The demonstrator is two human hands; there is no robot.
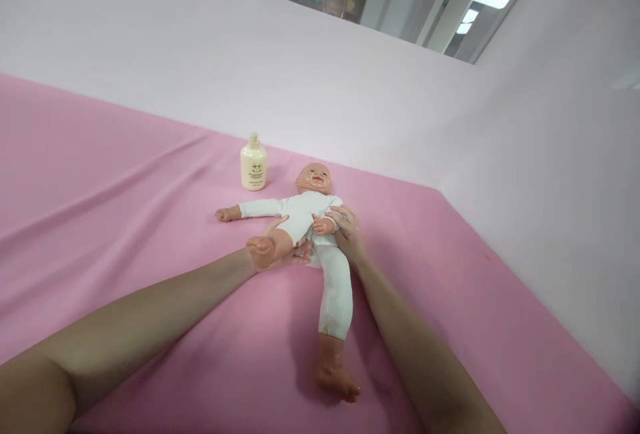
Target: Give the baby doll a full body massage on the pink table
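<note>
Doll (305, 211) is the single figure here: one baby doll lying on its back on the pink sheet (125, 221), head toward the white wall (300, 87), dressed in a white bodysuit. One pump bottle (253, 164), cream-coloured, stands upright on the sheet just beside the doll's head, apart from it and from both hands. Two hands are in view, both belonging to the person wearing the camera.

The left hand (285, 247) lies under and around the doll's bare thigh, the one raised and bent so that its foot (260, 247) points back toward the camera. The thumb rests along the top of the thigh and the fingers curl below it, so the hand is closed loosely about the leg; the foot hides part of the palm.

The right hand (347, 234) sits at the doll's other side, by the hip and waist, touching the white cloth. Its fingers are slightly spread and bent, and they reach up near the doll's small hand (324, 225), which lies across the belly. Whether they pinch the cloth cannot be told.

The doll's other leg, covered in a white trouser leg (336, 294), stretches straight toward the camera between the two forearms, its bare foot resting on the sheet. One doll arm is flung out sideways, toward the bottle side.

The bottle's contents cannot be seen.
</note>
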